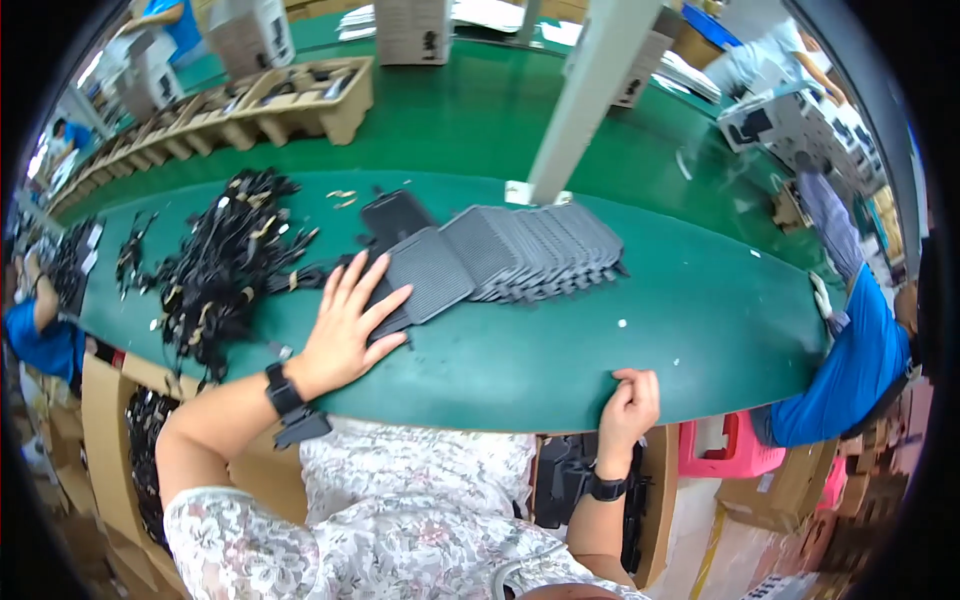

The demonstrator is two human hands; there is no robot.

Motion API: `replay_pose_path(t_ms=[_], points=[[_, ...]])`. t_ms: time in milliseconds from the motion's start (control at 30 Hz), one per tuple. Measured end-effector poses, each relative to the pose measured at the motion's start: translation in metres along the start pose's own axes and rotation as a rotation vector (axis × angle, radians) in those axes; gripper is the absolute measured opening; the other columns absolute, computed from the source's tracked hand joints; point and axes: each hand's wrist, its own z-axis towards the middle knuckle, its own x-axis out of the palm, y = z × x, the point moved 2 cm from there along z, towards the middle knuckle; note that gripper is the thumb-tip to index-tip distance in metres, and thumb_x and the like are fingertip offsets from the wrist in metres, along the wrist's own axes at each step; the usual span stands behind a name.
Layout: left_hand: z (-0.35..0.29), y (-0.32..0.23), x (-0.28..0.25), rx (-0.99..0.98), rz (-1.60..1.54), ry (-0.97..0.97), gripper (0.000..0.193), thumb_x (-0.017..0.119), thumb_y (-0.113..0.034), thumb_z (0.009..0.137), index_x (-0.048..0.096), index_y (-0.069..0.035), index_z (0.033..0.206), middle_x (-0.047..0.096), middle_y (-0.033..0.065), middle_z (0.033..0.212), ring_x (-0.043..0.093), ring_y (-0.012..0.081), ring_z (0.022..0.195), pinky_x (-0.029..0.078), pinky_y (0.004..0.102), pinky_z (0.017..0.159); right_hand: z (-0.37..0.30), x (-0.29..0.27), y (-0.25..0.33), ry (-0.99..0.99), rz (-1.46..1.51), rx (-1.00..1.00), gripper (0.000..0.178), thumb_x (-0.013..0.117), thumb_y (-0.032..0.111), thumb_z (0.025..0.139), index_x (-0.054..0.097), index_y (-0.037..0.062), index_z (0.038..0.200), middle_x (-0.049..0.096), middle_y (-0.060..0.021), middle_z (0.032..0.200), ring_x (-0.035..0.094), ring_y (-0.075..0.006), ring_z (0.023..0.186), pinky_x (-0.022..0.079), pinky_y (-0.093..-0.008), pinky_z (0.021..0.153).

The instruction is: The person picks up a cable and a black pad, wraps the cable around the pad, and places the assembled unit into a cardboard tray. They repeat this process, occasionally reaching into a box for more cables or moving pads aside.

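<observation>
A fanned row of dark grey ribbed panels (540, 250) lies across the middle of the green table. My left hand (345, 325) is open, fingers spread, its fingertips touching the left edge of the nearest ribbed panel (430, 275). Just beyond them lies a darker, smooth flat piece (397, 218). To the left of that hand sits a tangled heap of black cables (230, 255) with light ties. My right hand (632, 400) rests at the table's near edge with its fingers curled in; nothing shows between them.
Open cartons holding black cables (150, 440) and dark parts (565, 475) stand below the table edge. A white post (590, 100) rises behind the panels. Moulded brown trays (320, 100) line the far left. A pink crate (730, 445) and a co-worker's blue sleeve (850, 360) are at right.
</observation>
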Motion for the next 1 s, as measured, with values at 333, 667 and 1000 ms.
replay_pose_path(t_ms=[333,667,1000], points=[[0.066,0.017,-0.060,-0.030,-0.756,-0.513,0.034,0.060,-0.027,0.089,0.055,-0.005,0.114,0.057,0.0159,0.111,0.057,0.0267,0.104,0.045,0.0355,0.088,0.014,0.022,0.081,0.151,0.514,-0.100,0.015,0.048,0.003,0.093,0.056,0.0010,0.105,0.058,-0.0032,0.100,0.054,-0.0109,0.086,0.045,-0.0236,0.077],[0.106,0.028,-0.063,-0.355,-1.602,-0.859,0.019,0.054,-0.010,0.089,0.050,-0.002,0.106,0.059,0.0088,0.103,0.060,0.0159,0.091,0.046,0.0272,0.078,-0.047,0.093,0.262,0.973,1.138,-0.073,0.066,0.069,0.011,0.081,0.029,0.0033,0.134,0.045,-0.0099,0.125,0.048,-0.0195,0.113,0.038,-0.0330,0.097],[0.088,0.014,-0.044,-0.132,-0.586,-0.981,0.022,0.052,0.002,0.075,0.053,-0.008,0.095,0.052,0.0090,0.097,0.054,0.0270,0.088,0.040,0.0389,0.078,-0.060,0.107,0.249,0.704,1.227,0.335,0.041,0.063,0.008,0.085,0.039,0.0022,0.117,0.052,-0.0090,0.097,0.058,-0.0138,0.078,0.054,-0.0296,0.057]])
